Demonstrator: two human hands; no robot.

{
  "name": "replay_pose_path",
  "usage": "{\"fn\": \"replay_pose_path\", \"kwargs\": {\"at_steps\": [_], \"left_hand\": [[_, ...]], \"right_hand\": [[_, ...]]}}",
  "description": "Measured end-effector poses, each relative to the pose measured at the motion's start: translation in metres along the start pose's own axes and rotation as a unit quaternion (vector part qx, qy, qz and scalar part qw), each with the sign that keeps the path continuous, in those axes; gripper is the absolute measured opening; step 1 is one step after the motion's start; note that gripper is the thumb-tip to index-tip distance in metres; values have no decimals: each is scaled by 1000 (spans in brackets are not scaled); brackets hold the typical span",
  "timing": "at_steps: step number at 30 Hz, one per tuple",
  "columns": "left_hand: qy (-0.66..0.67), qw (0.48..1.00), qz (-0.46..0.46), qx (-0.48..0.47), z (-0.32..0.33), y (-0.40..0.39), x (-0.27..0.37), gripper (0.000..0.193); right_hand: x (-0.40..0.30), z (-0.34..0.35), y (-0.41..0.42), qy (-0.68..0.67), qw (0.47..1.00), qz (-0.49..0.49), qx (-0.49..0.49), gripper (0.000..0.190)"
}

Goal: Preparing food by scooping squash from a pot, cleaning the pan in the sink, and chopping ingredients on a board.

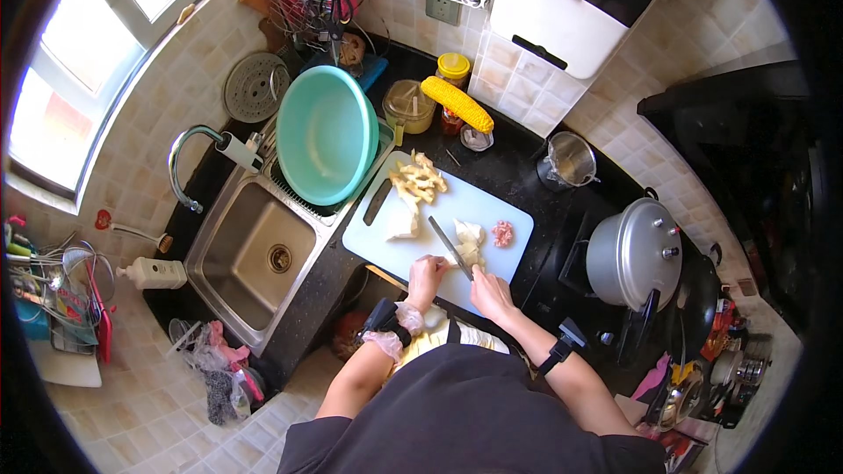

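On the white cutting board [375,253], my right hand [490,293] grips a kitchen knife [448,241], its blade pointing away from me to the left. My left hand [427,276] has its fingertips pinched on a pale food piece beside the blade; the piece is mostly hidden. Pale cut pieces [469,253] lie just right of the blade, with a white chunk [469,231] above them. Further right is a small heap of pink bits [502,234]. A white wedge [404,227] lies left of the knife, below a heap of yellowish, finger-like pieces [419,179].
A turquoise basin [326,135] stands on the drainer of the steel sink [257,257], under a curved faucet [174,164]. Behind the board are a corn cob [458,104], a lidded container [409,107] and a yellow-capped jar [454,66]. At right stands a pressure cooker [625,257].
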State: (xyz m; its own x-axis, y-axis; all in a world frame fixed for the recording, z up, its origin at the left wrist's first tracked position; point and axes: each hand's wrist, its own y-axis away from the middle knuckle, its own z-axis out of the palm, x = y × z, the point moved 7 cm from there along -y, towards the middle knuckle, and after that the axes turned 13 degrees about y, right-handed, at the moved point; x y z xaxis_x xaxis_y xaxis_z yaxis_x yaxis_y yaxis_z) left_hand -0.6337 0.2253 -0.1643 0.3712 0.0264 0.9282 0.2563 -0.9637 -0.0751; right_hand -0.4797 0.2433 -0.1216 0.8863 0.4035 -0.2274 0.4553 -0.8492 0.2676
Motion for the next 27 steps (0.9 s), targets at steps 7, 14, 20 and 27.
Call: {"fn": "replay_pose_path", "kwargs": {"at_steps": [7, 14, 20, 27], "left_hand": [[-13, 999, 37, -7, 5, -3, 4, 9], [-22, 1000, 13, -9, 6, -2, -1, 9], [-9, 1000, 12, -6, 3, -2, 1, 11], [-31, 999, 5, -15, 6, -5, 3, 10]], "right_hand": [[-3, 22, -11, 4, 999, 9, -34, 19], [1, 18, -16, -18, 1000, -10, 8, 18], [-3, 5, -3, 6, 1000, -17, -13, 18], [-4, 25, -13, 10, 1000, 12, -19, 20]]}}
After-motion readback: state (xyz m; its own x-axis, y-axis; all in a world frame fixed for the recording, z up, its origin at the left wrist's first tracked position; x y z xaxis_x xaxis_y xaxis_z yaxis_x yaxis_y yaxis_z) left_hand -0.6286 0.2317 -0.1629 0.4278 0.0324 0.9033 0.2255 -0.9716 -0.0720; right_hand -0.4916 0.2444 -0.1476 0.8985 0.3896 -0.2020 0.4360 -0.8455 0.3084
